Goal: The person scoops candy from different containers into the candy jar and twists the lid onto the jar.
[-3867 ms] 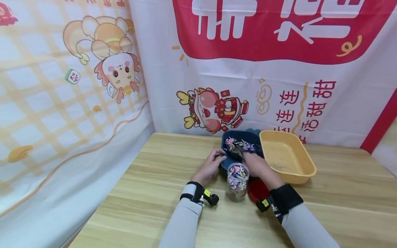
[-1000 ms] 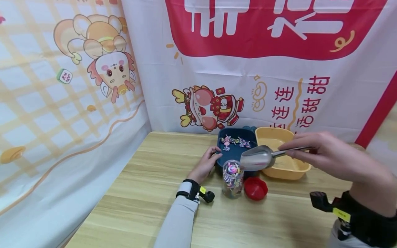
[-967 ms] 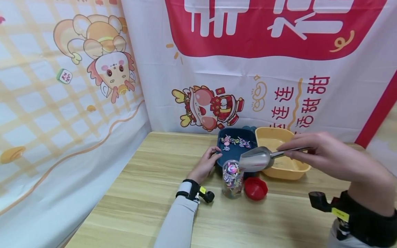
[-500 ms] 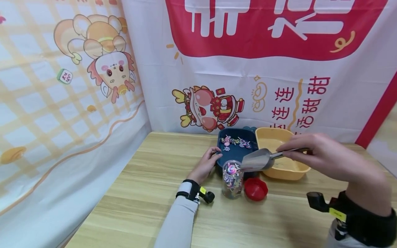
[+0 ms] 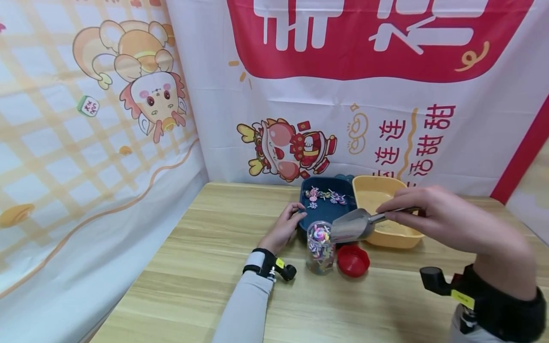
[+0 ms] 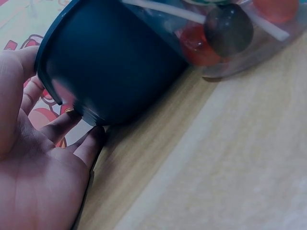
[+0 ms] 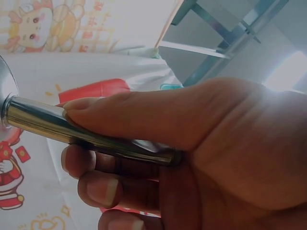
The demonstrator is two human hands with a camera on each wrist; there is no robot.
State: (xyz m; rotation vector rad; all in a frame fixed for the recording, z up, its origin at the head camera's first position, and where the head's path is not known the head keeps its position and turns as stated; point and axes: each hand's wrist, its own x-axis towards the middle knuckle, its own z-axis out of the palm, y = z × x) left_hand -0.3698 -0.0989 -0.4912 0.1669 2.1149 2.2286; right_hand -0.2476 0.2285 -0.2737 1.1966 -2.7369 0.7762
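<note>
A metal scoop (image 5: 351,226) is in my right hand (image 5: 446,219), with thumb and fingers wrapped round its handle (image 7: 48,120). The scoop's mouth tilts down to the left at the rim of a clear jar (image 5: 320,259), which stands upright and is filled with colourful lollipops (image 5: 320,234). My left hand (image 5: 280,228) holds the left side of a dark blue bin (image 5: 319,219); its thumb and fingers lie about the rim and outer wall (image 6: 110,62). Several lollipops (image 5: 326,196) lie toward the back of this bin. Whether the scoop holds any is hard to see.
Right of the jar lies a red lid (image 5: 353,260). A yellow bin (image 5: 399,238) stands beside the blue one, partly behind my right hand. Everything rests on a wooden table (image 5: 193,267), with a printed cloth (image 5: 218,119) hanging behind it.
My right hand has brought the scoop out of the blue bin to the jar, then lowered and tipped it slightly further. Fewer lollipops show in the bin. My left hand stays at the bin.
</note>
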